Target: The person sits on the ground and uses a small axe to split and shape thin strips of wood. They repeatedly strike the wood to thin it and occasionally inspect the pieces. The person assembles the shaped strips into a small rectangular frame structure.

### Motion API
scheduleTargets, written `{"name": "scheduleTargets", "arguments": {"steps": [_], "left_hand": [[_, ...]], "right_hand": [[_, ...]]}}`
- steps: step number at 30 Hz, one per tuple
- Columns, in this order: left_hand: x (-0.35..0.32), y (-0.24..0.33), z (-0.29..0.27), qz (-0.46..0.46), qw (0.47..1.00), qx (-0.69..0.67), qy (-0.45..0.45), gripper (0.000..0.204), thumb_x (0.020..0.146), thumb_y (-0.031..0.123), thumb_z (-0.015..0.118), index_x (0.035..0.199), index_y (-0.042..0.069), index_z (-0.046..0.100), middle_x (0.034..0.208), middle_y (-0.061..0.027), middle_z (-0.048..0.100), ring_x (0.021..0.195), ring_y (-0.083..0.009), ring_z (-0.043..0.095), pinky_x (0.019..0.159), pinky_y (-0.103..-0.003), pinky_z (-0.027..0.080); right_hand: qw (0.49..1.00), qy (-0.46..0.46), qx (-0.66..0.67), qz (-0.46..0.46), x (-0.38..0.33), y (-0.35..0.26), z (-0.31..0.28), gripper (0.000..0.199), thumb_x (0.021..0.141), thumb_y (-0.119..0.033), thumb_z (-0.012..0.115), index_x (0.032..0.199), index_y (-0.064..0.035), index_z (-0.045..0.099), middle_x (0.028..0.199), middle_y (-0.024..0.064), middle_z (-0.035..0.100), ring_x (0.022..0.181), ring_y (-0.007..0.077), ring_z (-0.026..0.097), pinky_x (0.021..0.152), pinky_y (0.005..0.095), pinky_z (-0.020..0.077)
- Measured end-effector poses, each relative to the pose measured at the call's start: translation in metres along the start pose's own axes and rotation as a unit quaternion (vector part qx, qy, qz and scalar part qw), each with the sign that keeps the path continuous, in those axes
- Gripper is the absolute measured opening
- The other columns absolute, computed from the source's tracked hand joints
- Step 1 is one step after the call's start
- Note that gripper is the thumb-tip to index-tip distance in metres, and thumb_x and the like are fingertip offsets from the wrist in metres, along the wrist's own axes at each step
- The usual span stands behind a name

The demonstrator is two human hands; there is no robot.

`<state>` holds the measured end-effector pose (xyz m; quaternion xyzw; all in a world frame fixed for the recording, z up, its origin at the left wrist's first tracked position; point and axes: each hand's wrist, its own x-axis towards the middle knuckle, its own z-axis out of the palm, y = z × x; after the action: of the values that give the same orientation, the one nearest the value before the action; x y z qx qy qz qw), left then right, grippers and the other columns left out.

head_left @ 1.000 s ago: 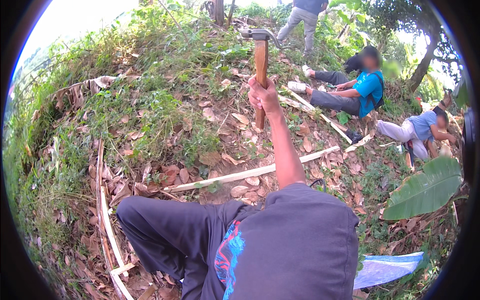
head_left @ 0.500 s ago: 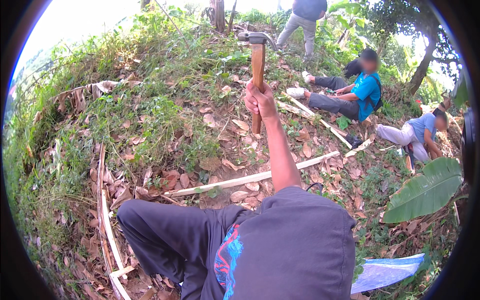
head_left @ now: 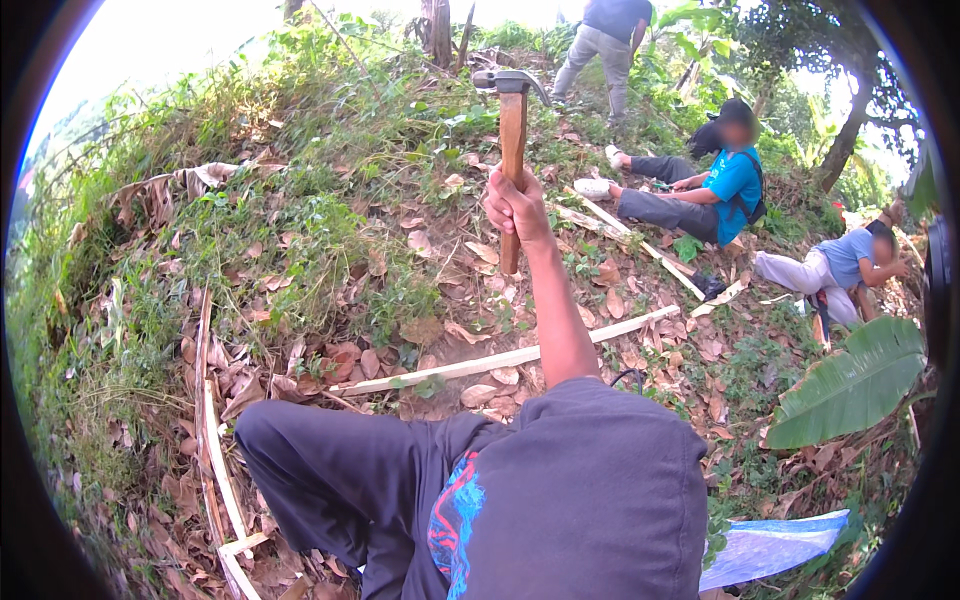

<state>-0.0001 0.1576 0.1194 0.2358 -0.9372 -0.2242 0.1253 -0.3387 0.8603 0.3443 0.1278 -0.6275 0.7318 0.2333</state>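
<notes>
I see my right hand [head_left: 517, 208] just above the centre of the frame, fingers wrapped tight around the wooden handle of a claw hammer [head_left: 511, 130]. The hammer stands almost upright, its steel head at the top centre of the frame, the butt of the handle poking out below my fist. My forearm runs down from the hand to the dark grey sleeve at the lower centre. My left hand is nowhere in the picture, so I cannot tell its state.

Below the hand, a long pale bamboo strip [head_left: 500, 358] lies across the leaf-strewn slope, from the middle left rising to the right of centre. A second set of pale strips [head_left: 212, 450] runs down the lower left and meets a short cross piece near the bottom edge. My dark trouser leg [head_left: 330, 470] fills the lower middle.

On the right of the frame, a person in a blue shirt [head_left: 735, 180] sits on the ground, well apart from my hammer. Farther right another seated person in a lighter blue top [head_left: 850, 255] bends forward. At the top, a third person [head_left: 600, 40] stands among the greenery. A big green banana leaf [head_left: 850, 385] lies at the lower right, with a blue plastic sheet [head_left: 775, 545] beneath it.
</notes>
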Motion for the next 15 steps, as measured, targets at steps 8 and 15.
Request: {"name": "scheduleTargets", "arguments": {"steps": [8,15], "left_hand": [[0.011,-0.022,-0.005,-0.015,0.996,0.009,0.085,0.033,0.081,0.016,0.071,0.108,-0.003,0.067,0.09,-0.02,0.069,0.081,-0.0326,0.066,0.076,-0.042,0.05],[-0.009,-0.038,-0.025,-0.062,0.98,-0.187,0.003,0.053,0.073,0.018,0.069,0.122,-0.001,0.064,0.107,-0.0149,0.072,0.096,-0.0202,0.067,0.09,-0.033,0.05]], "right_hand": [[0.997,-0.078,0.017,-0.024,-0.006,0.011,0.086,0.027,0.098,-0.034,0.062,0.102,-0.0093,0.052,0.054,-0.0063,0.035,0.036,0.0026,0.029,0.03,0.0183,0.0235],[0.908,-0.36,0.173,0.123,-0.062,0.068,0.22,0.022,0.101,-0.014,0.053,0.119,-0.0013,0.048,0.057,-0.0034,0.035,0.038,0.0038,0.033,0.028,0.0189,0.0258]]}}
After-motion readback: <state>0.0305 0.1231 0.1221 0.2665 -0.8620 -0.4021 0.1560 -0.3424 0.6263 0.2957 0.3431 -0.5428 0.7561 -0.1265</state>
